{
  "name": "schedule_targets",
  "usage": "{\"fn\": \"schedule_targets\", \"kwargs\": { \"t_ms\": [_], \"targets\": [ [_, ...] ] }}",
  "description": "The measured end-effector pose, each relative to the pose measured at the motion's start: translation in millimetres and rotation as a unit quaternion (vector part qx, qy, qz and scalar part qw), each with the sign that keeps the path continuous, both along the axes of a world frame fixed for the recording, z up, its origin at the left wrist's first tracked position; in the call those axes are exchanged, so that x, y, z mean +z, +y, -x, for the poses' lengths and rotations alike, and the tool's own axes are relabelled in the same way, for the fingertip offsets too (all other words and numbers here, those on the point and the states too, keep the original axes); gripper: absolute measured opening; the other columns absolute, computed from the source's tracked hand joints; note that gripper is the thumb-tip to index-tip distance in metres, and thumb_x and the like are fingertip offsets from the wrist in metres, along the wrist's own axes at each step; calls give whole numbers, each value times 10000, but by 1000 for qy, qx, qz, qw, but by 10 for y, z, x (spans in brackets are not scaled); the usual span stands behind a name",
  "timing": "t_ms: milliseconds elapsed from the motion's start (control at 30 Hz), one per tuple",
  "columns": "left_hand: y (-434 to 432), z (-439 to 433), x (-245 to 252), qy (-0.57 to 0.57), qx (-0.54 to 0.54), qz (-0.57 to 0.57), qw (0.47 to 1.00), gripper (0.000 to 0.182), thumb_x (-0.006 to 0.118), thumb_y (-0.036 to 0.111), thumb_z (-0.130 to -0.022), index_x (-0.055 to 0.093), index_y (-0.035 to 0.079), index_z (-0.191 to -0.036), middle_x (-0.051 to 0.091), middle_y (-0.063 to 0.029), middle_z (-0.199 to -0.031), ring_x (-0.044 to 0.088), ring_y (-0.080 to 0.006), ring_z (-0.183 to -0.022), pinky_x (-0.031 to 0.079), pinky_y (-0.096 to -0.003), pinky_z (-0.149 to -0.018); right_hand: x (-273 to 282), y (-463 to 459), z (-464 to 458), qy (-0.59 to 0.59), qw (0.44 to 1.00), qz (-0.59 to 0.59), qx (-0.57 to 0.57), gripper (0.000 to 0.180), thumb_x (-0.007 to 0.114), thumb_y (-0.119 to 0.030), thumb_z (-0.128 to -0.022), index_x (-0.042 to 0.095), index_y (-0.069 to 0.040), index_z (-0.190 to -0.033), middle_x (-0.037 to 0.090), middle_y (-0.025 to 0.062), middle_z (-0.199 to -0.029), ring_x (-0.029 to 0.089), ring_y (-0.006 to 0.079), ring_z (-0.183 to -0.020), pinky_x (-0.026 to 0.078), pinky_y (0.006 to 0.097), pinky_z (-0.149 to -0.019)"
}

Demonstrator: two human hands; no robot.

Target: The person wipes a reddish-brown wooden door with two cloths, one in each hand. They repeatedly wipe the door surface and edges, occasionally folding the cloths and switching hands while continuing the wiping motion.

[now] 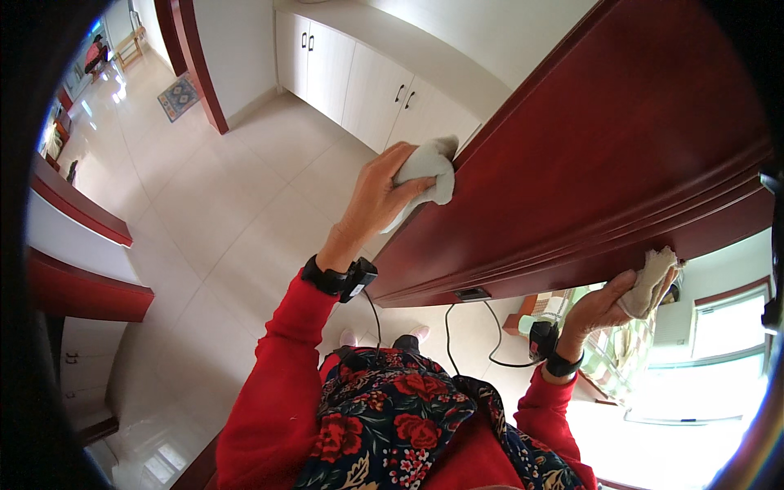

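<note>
A dark red wooden door stands open in front of me, its edge towards my body. My left hand grips a folded pale grey cloth against the far side edge of the door. On the other side, my right hand holds a beige cloth at the door's right-hand edge. A dark metal latch plate sits in the narrow door edge between my two arms. Black devices are strapped to both wrists, and dark cables hang near my body.
White cabinets with black handles line the wall ahead. Red door frames stand to the left, with a patterned mat on the tiled floor. Far off, a person crouches or sits. A bed lies at right, near a bright window.
</note>
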State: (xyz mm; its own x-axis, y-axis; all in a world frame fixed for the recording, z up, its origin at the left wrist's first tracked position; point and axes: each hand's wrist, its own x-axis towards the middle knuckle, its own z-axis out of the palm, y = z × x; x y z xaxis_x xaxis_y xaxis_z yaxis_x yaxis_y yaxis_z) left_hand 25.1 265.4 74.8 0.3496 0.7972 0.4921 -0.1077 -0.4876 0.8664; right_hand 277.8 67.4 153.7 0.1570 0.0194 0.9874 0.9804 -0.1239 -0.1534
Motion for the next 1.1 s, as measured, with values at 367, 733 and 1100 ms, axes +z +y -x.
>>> {"fn": "schedule_targets", "kwargs": {
  "t_ms": [367, 733, 1100],
  "targets": [
    [81, -105, 1004, -53, 62, -130, 988, 267, 714, 138, -782, 629, 26, -1008, 641, -132, -884, 610, -299, -761, 483, -350, -673, -73, -9, 21, -7, 999, 30, 41, 469, 515, -202, -962, 407, -86, -1403, 404, 114, -1444, 338, 316, -1367, 298, 466, -1134],
    [159, -239, 2032, -125, 115, -257, 951, 224, 705, 145, -831, 633, -3, -983, 657, -131, -819, 637, -228, -694, 490, -324, -626, -16, -23, 132, 45, 987, 36, 153, 502, 535, -59, -930, 380, -104, -1405, 335, 153, -1469, 274, 373, -1388, 275, 490, -1121],
    [475, -403, 2964, -248, 30, -293, 923, 258, 624, 91, -890, 615, 0, -1132, 662, -41, -964, 607, -116, -840, 498, -258, -740, 17, -50, 166, 3, 991, 58, 119, 578, 614, 27, -864, 398, -67, -1392, 318, 232, -1464, 333, 373, -1359, 296, 474, -1104]
  ]
}}
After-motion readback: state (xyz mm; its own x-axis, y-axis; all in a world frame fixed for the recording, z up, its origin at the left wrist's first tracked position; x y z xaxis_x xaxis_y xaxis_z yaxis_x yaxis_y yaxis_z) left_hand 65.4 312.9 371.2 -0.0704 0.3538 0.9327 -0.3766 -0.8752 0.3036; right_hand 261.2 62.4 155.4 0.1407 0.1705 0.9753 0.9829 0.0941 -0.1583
